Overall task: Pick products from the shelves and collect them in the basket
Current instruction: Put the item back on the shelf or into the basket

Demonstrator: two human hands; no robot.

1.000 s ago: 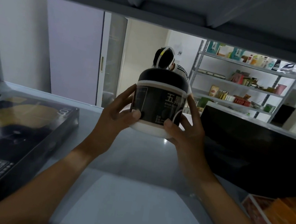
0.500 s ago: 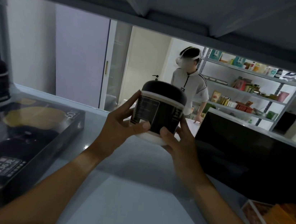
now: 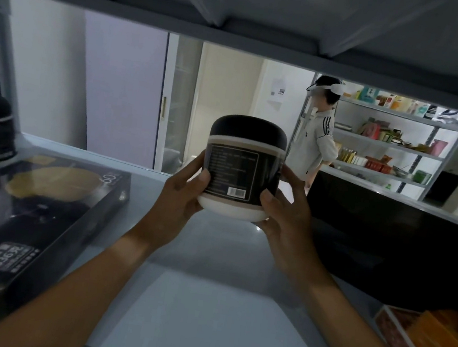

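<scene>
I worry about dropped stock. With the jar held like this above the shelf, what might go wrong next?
1. The jar is pinched mostly by the fingertips of the left hand and right hand, so the grip might slip.
2. Drawing it back, an elbow may knock the flat black box or the orange box at the shelf's edge.

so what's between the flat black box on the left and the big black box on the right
In the head view, the jar, held by the left hand and right hand, sits above bare shelf between flat black box and big black box.
</scene>
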